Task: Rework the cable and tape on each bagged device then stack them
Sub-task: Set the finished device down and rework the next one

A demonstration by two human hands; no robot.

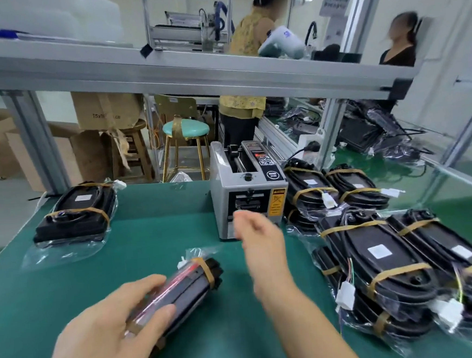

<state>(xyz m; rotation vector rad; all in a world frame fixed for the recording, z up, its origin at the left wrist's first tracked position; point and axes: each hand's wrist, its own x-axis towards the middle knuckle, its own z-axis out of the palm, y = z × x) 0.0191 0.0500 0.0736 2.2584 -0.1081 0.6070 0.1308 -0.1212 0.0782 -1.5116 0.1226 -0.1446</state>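
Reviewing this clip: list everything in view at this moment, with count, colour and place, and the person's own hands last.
held device: one, black, bagged, tan tape, mat centre, under the left hand
left device: one, black, bagged, tan tape, far left of mat
right devices: a pile, count unclear, black, bagged, tan tape, white connectors, right of mat
tape dispenser: one, grey, back centre of mat
mat: one, green, covers the bench
stool: one, teal seat, gold legs, behind bench
cardboard boxes: several, brown, back left
other people: two, at the bench behind
left hand: grips the held device
right hand: blurred, fingers loose, holding nothing, in front of the dispenser
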